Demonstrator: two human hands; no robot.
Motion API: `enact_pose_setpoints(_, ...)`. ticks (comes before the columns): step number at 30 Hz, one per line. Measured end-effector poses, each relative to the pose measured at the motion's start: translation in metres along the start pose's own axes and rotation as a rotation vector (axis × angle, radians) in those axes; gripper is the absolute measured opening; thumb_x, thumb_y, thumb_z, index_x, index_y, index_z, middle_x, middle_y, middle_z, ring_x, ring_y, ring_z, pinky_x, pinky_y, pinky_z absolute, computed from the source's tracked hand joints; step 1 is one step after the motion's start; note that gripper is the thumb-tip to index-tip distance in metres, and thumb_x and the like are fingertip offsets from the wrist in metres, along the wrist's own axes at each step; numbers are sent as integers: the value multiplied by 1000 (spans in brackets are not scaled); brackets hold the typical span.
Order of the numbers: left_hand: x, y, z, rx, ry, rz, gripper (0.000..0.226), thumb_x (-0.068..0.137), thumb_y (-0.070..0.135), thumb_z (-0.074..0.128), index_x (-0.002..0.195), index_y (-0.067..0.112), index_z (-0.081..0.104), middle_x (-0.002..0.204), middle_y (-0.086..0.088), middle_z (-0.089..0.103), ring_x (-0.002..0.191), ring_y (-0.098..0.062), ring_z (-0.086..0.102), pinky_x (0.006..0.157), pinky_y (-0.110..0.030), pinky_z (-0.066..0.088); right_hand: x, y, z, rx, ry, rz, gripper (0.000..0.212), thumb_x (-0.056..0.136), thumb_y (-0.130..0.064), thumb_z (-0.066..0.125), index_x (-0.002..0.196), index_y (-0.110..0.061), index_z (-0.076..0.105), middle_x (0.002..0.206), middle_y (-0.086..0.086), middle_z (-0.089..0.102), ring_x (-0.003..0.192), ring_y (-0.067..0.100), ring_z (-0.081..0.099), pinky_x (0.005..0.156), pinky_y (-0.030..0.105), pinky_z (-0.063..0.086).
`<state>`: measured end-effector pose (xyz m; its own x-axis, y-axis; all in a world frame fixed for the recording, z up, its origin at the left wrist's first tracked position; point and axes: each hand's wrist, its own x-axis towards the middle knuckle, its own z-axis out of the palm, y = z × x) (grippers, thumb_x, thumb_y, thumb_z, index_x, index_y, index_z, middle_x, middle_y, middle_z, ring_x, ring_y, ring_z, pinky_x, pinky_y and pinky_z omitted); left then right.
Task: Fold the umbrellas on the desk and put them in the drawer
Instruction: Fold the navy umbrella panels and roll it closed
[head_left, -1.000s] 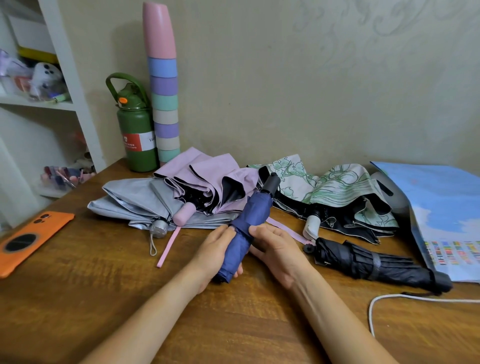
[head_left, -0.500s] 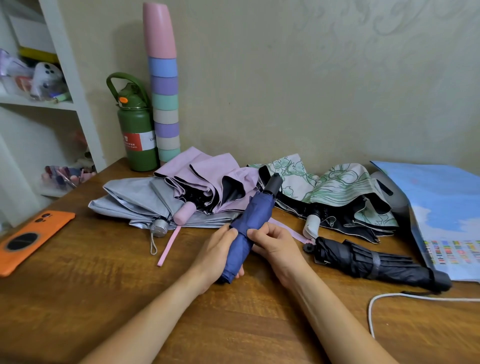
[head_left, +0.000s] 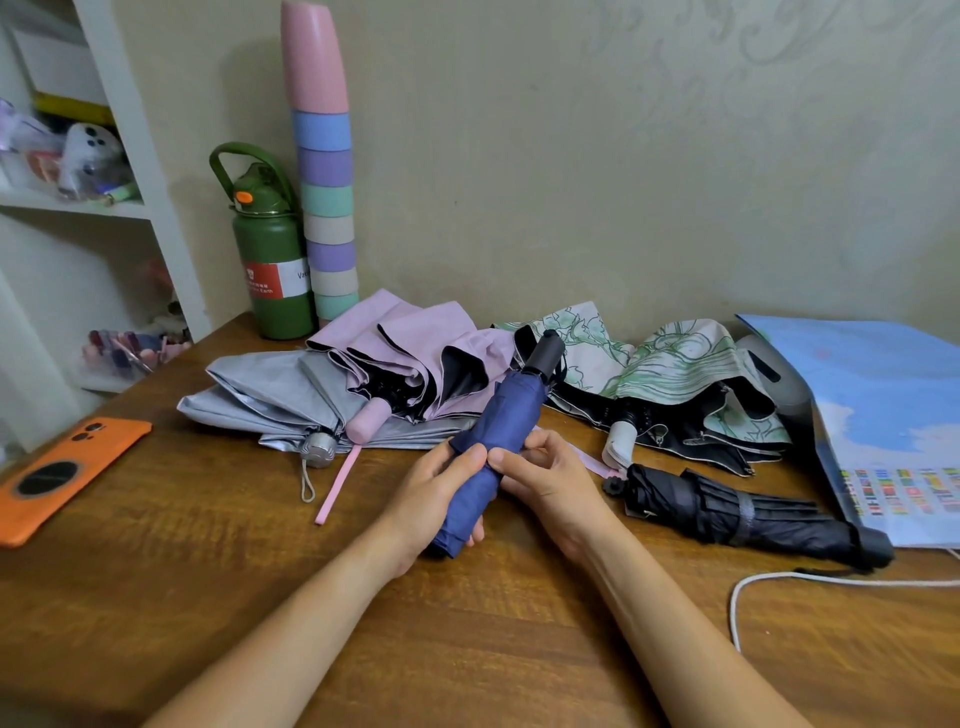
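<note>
Both hands hold the blue umbrella (head_left: 501, 439) in the middle of the desk (head_left: 208, 571): the left hand (head_left: 434, 499) is curled round its near end and the right hand (head_left: 545, 480) pinches its middle. It lies slanted, with its black handle (head_left: 543, 351) pointing away and to the right. I think 3 loose umbrellas behind it are not yet folded, and no drawer shows.
</note>
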<state>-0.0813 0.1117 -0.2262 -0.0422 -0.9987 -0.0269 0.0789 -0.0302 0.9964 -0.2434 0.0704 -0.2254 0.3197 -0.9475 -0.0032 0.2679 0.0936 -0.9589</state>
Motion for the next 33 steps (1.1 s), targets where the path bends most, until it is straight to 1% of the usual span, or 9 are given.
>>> enact_pose_setpoints(2, 0, 0, 0, 3, 0, -1, 25, 102, 37, 58, 111, 14, 61, 83, -20, 71, 53, -32, 62, 48, -32, 51, -3, -2, 1, 17, -11, 29, 63, 74, -14, 87, 121, -4, 46, 115, 28, 70, 98, 34, 69, 93, 42, 59)
enact_pose_setpoints(4, -1, 2, 0, 6, 1, -1, 23, 101, 35, 60, 113, 15, 62, 83, -21, 71, 56, -33, 64, 50, -34, 54, -3, -4, 0, -20, -14, 13, 67, 76, -13, 83, 130, -6, 44, 118, 25, 71, 99, 31, 70, 94, 42, 58)
enact_pose_setpoints(9, -6, 8, -1, 12, -24, 8, 20, 102, 29, 58, 114, 13, 62, 78, -18, 72, 59, -34, 67, 52, -34, 57, -5, -2, -1, -114, -13, -50, 57, 87, -6, 78, 133, -13, 46, 119, 11, 73, 108, 25, 70, 94, 40, 57)
enact_pose_setpoints(14, -8, 10, -3, -19, -6, 5, 19, 102, 27, 59, 114, 13, 61, 68, -16, 68, 56, -31, 65, 52, -33, 55, -5, -1, 0, -166, -46, -114, 63, 87, -12, 81, 138, -12, 43, 126, 10, 71, 119, 28, 67, 105, 45, 51)
enact_pose_setpoints(22, -8, 7, -4, -44, -6, 13, 27, 98, 32, 64, 120, 16, 60, 72, -15, 68, 57, -31, 64, 51, -33, 53, -8, -1, 1, -247, -54, -173, 60, 91, -14, 77, 139, -13, 42, 129, 7, 70, 120, 21, 66, 108, 41, 49)
enact_pose_setpoints(24, -8, 5, -3, -39, -24, 24, 30, 96, 33, 65, 122, 19, 59, 74, -12, 69, 58, -31, 64, 52, -34, 54, -7, -2, -2, -243, -69, -154, 55, 94, -16, 74, 139, -13, 43, 128, 8, 71, 120, 24, 67, 108, 43, 49)
enact_pose_setpoints(28, -10, 2, -1, 60, -77, 63, 37, 92, 26, 75, 123, 20, 56, 78, -9, 71, 62, -32, 66, 56, -36, 55, -2, -4, -4, -109, -41, -100, 48, 97, -34, 67, 135, -10, 53, 128, 15, 69, 120, 34, 66, 105, 52, 51)
enact_pose_setpoints(30, -10, 0, 1, 127, -97, 60, 42, 90, 21, 78, 123, 17, 52, 83, -7, 72, 64, -30, 67, 58, -37, 55, 1, -4, -5, -65, 10, -80, 43, 99, -32, 67, 134, -8, 57, 126, 17, 70, 119, 36, 66, 103, 50, 53)
enact_pose_setpoints(33, -8, -3, 3, 163, -28, 47, 56, 86, 15, 83, 123, 18, 41, 107, -9, 69, 66, -29, 69, 61, -38, 57, 5, -2, -8, -43, 85, -73, 36, 98, -25, 66, 127, -4, 61, 115, 14, 73, 112, 36, 68, 95, 43, 56)
